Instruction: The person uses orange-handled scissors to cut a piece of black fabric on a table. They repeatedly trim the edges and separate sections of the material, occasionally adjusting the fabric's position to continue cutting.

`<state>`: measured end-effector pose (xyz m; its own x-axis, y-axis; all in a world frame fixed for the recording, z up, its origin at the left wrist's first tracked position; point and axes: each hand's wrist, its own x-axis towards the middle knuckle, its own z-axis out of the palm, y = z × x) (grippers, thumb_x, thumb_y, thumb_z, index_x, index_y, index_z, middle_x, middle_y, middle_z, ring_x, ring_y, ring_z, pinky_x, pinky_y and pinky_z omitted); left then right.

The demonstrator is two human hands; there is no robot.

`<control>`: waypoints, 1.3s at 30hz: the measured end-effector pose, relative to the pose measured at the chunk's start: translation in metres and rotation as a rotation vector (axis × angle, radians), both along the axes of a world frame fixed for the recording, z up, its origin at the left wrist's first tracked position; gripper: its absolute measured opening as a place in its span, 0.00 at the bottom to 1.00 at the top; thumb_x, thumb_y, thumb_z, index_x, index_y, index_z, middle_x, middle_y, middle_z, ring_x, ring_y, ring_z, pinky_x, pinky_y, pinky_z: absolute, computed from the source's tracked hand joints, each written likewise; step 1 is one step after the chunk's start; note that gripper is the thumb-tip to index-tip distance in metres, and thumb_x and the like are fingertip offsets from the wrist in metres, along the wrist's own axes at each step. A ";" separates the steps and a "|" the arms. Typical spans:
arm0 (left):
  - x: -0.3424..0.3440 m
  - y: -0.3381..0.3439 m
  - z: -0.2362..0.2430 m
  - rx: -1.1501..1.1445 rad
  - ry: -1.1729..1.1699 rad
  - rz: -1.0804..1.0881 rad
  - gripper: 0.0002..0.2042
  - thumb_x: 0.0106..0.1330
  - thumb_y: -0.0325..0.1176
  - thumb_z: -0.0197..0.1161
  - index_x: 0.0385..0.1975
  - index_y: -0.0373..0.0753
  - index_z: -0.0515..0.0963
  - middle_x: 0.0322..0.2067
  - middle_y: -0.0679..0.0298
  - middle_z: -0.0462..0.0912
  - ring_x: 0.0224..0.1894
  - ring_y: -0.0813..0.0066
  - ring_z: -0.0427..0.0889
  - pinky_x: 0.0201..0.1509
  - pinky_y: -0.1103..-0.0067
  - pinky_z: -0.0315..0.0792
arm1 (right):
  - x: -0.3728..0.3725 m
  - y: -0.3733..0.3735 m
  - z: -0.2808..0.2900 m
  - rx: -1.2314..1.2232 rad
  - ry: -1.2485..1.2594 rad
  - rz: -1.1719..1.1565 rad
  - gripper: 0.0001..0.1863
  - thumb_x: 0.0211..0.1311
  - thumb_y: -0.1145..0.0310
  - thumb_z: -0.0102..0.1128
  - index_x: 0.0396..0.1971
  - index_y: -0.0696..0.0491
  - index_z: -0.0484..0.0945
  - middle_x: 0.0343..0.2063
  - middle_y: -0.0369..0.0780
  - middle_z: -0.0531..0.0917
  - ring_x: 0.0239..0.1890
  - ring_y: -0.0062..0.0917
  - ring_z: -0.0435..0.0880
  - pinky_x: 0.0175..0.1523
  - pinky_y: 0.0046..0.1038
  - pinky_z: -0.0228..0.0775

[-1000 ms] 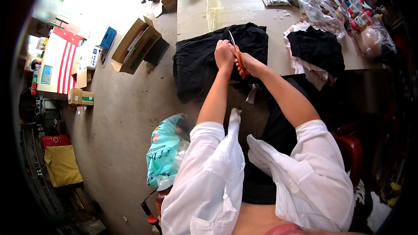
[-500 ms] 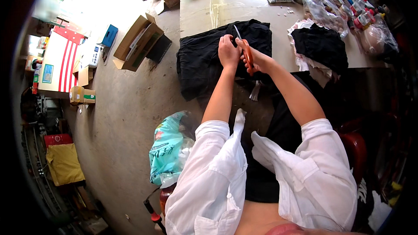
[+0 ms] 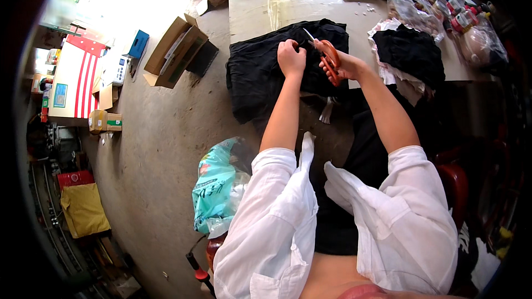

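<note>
A large piece of black cloth [image 3: 257, 61] lies over the near edge of the table and hangs down in front of it. My left hand [image 3: 291, 57] is closed on the cloth, pinching a bit of it near its middle. In my right hand [image 3: 346, 66] is a pair of scissors [image 3: 331, 62] with orange-red handles. The blades point up and to the left, towards the cloth beside my left fingertips, and the handles are spread. Whether the blades touch the cloth is hard to make out.
On the table [image 3: 310, 0], a pile of black and pale cloth [image 3: 407, 58] lies to the right, with clear plastic bags [image 3: 413, 5] and small bottles [image 3: 463, 21] behind. A teal plastic bag [image 3: 213, 188] sits at my left. Beyond it on the floor stands an open cardboard box [image 3: 174, 52].
My right hand has drawn the scissors a little to the right, away from my left hand, and their handles have spread. My left hand keeps its hold on the cloth.
</note>
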<state>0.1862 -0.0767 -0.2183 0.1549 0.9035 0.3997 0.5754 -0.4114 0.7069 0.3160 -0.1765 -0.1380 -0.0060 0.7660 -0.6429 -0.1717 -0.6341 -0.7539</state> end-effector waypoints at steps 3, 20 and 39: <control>-0.004 0.010 -0.002 -0.047 0.055 -0.043 0.11 0.47 0.34 0.69 0.22 0.35 0.74 0.26 0.57 0.74 0.31 0.59 0.75 0.37 0.70 0.71 | 0.006 -0.002 -0.002 -0.088 -0.068 0.126 0.44 0.30 0.21 0.55 0.27 0.53 0.69 0.24 0.36 0.73 0.28 0.27 0.79 0.36 0.40 0.77; -0.040 0.043 -0.004 -0.394 -0.082 -0.642 0.15 0.51 0.26 0.64 0.40 0.33 0.77 0.32 0.61 0.81 0.33 0.76 0.79 0.40 0.79 0.73 | 0.058 -0.044 0.006 -0.044 -0.765 0.322 0.42 0.33 0.27 0.62 0.12 0.60 0.73 0.14 0.41 0.76 0.17 0.26 0.77 0.24 0.30 0.69; -0.031 0.030 0.006 -0.223 -0.055 -0.558 0.15 0.58 0.39 0.63 0.30 0.29 0.80 0.25 0.55 0.83 0.28 0.73 0.80 0.34 0.78 0.73 | 0.023 -0.013 -0.009 -0.100 -1.424 0.242 0.35 0.39 0.63 0.72 0.48 0.64 0.70 0.50 0.50 0.73 0.52 0.38 0.75 0.55 0.33 0.70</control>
<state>0.1552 -0.0467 -0.2124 0.6140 0.7549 0.2305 0.2760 -0.4790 0.8333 0.3391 -0.1895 -0.1465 0.5518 0.7913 -0.2634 0.7891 -0.5976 -0.1419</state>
